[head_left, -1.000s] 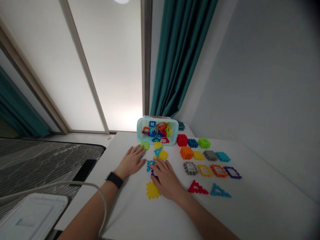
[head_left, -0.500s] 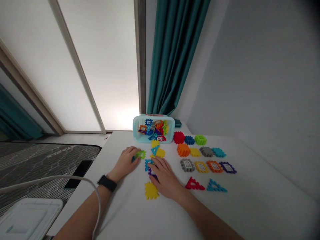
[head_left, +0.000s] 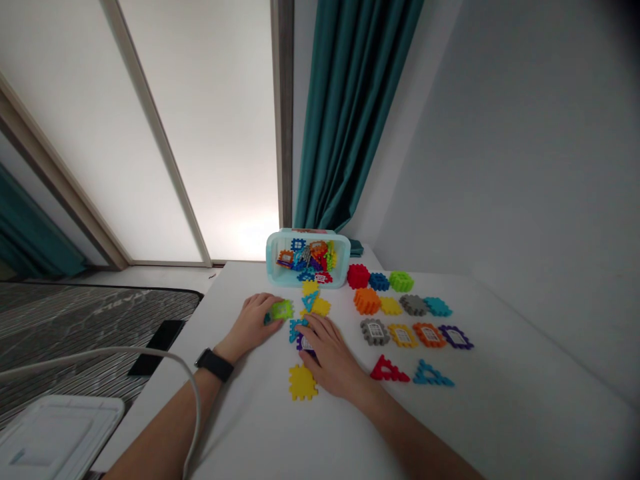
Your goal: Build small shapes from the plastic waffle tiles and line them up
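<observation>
My left hand [head_left: 253,322] rests on the white table [head_left: 450,413], its fingers curled round a green toothed tile [head_left: 281,310]. My right hand [head_left: 331,353] lies flat, palm down, with its fingertips on a purple window tile [head_left: 303,344] and a teal tile [head_left: 295,328]. A yellow tile [head_left: 303,382] lies just left of that hand. Beyond the fingers sit yellow tiles [head_left: 320,307] and a blue triangle [head_left: 310,301]. A pale blue tub [head_left: 307,259] lies on its side behind them, full of coloured tiles.
To the right, tiles lie in rows: red [head_left: 357,275], blue, green [head_left: 401,280], orange [head_left: 367,300], grey, window tiles [head_left: 415,333], a red triangle [head_left: 385,370] and a teal triangle [head_left: 433,375]. A teal curtain [head_left: 350,113] hangs behind. A white box [head_left: 55,433] and a cable are at lower left.
My left hand has drawn back from the tub side and closed on the green tile, tilting it up. My right hand has stayed where it was.
</observation>
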A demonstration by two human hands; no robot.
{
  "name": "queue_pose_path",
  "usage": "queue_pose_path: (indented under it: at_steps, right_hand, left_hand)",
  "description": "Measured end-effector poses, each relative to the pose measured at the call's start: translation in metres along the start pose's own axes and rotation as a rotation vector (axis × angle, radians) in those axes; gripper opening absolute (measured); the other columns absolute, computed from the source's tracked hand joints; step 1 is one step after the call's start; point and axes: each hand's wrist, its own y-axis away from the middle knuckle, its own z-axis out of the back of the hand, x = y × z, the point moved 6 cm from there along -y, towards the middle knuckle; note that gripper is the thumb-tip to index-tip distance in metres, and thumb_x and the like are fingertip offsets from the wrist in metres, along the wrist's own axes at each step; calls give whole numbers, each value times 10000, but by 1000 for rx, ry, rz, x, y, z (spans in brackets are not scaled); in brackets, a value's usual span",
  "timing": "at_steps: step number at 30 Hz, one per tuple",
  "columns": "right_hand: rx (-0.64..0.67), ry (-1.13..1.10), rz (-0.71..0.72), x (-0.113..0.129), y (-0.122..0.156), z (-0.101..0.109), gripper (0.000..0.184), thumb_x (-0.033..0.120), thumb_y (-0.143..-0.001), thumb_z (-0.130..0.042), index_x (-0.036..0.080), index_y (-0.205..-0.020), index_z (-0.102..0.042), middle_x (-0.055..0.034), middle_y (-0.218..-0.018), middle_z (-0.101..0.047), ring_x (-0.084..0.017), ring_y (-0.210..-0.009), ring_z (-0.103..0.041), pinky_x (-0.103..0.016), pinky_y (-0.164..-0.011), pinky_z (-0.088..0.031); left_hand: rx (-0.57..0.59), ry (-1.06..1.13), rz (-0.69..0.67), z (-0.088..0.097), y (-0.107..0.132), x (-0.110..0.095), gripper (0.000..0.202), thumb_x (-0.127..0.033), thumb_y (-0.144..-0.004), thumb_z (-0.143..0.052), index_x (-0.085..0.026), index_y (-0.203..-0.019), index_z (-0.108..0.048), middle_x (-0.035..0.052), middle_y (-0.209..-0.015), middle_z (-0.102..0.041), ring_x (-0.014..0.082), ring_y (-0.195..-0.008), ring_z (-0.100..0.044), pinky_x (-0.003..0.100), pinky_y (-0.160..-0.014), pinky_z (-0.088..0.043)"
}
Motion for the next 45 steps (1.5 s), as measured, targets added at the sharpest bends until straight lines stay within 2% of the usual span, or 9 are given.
queue_pose_path:
  at_steps: [3, 6, 8, 13, 25, 32, 40, 45]
  right_hand:
    - [-103, -69, -22, -1, -1, 8, 504, 168, -908, -525, 226, -1408, -501, -126, -1444, -520, -279, -1379, -442, -529, -1171, -380]
    - [-245, -125, -10, -2, -1, 20, 504, 161, -917, -504, 234, -1416, -481, -128, -1420, -529, -272, -1334, -487, -513, -1134, -429]
    - [-334, -142, 22, -1, 0, 28, 469, 153, -934, -483, 238, -1395, -493, -123, -1409, -538, -259, -1322, -501, -493, -1126, -442]
    - [-443, -153, 113, 1, 3, 40, 400, 112, -960, -446, 241, -1327, -542, -107, -1361, -594, -231, -1283, -540, -463, -1095, -469]
    - [-449, -120, 144, -2, 3, 42, 321, 123, -938, -520, 258, -1205, -638, -102, -1331, -627, -246, -1233, -574, -463, -1044, -501]
    - [-464, -114, 130, -3, 5, 40, 276, 132, -937, -532, 260, -1152, -647, -108, -1314, -609, -251, -1228, -577, -468, -1037, -516]
    - [-364, -126, 151, -3, 3, 37, 242, 191, -949, -555, 256, -1164, -643, -108, -1400, -565, -259, -1293, -534, -485, -1082, -486]
    - [-374, -172, 127, -6, 3, 39, 192, 190, -952, -545, 261, -1085, -663, -102, -1359, -594, -260, -1260, -560, -481, -1051, -502]
  left_hand:
    - [-102, 37, -58, 10, 0, -11, 366, -295, -859, -678, -250, -1215, -603, 75, -1173, -671, 273, -1119, -613, 468, -1000, -476]
    - [-207, 88, -135, 20, 3, -31, 364, -280, -873, -672, -239, -1224, -582, 84, -1182, -661, 262, -1136, -612, 475, -1035, -466]
    - [-261, 106, -174, 23, 7, -45, 378, -256, -872, -668, -235, -1234, -562, 92, -1195, -654, 266, -1174, -604, 515, -1103, -416]
    - [-299, 171, -242, 24, 12, -71, 345, -213, -871, -652, -237, -1201, -555, 98, -1194, -651, 263, -1242, -595, 534, -1139, -398]
    - [-269, 269, -263, 24, 14, -80, 265, -224, -889, -681, -249, -1135, -587, 115, -1221, -644, 286, -1264, -593, 555, -1112, -444]
    - [-267, 349, -243, 24, 13, -80, 265, -218, -894, -677, -245, -1137, -576, 118, -1242, -638, 267, -1251, -598, 491, -1041, -526]
    - [-244, 304, -245, 24, 14, -80, 236, -175, -876, -644, -236, -1095, -580, 126, -1256, -641, 272, -1247, -601, 496, -1048, -506]
    - [-220, 312, -238, 25, 14, -79, 353, -199, -880, -651, -250, -1214, -548, 130, -1296, -615, 275, -1251, -587, 502, -1060, -501]
